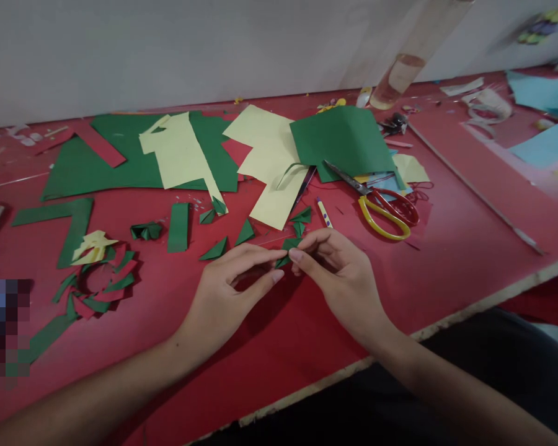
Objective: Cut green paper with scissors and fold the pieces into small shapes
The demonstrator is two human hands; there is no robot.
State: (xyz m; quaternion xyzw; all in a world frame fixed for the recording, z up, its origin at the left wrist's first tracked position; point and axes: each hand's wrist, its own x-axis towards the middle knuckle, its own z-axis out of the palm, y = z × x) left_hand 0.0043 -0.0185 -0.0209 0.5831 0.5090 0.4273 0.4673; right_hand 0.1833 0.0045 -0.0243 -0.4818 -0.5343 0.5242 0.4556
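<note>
Between my hands is a small folded green paper piece (288, 246), partly covered by fingers. My right hand (338, 269) pinches it between thumb and forefinger. The forefinger of my left hand (235, 279) touches its left side, with the left thumb held apart below. Just beyond my fingers lie folded green pieces (245, 232) on the red table (279, 347). A green paper strip (178, 227) rests farther left. On the left side, a ring of red and green folded paper (95, 297) has a pale yellow folded piece (94, 248) at its upper edge.
Scissors with red and yellow handles (384, 214) lie beyond my right hand, near a small marker (324, 212). Pale yellow sheets (274, 155) and green sheets (339, 139) spread along the back. A bottle of liquid (400, 74) leans by the wall.
</note>
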